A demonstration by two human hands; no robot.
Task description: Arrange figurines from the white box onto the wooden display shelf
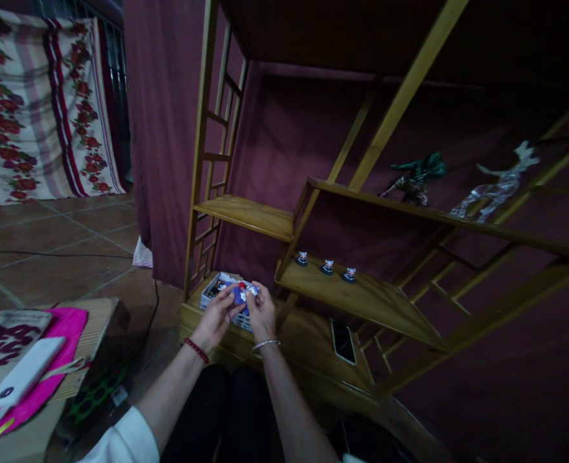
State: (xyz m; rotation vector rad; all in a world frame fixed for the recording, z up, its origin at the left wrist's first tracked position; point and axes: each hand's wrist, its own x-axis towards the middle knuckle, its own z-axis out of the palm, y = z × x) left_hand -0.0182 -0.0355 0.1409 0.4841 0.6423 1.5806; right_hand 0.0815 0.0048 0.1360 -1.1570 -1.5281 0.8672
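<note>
Between both hands is a small purple and white figurine with a red spot on top. My left hand grips its left side, fingers closed. Around its right side are the closed fingers of my right hand. Behind and below the hands, a white box sits on the lowest shelf, with small dark and purple pieces in it. My hands partly cover this box. Farther right, three small figurines on dark bases stand in a row: a left one, a middle one and a right one.
A wooden shelf unit surrounds the hands. A tablet or phone lies on its lower board. Higher right stand a green-topped figure and a clear deer figure. At lower left, a white power bank rests on a pink cloth.
</note>
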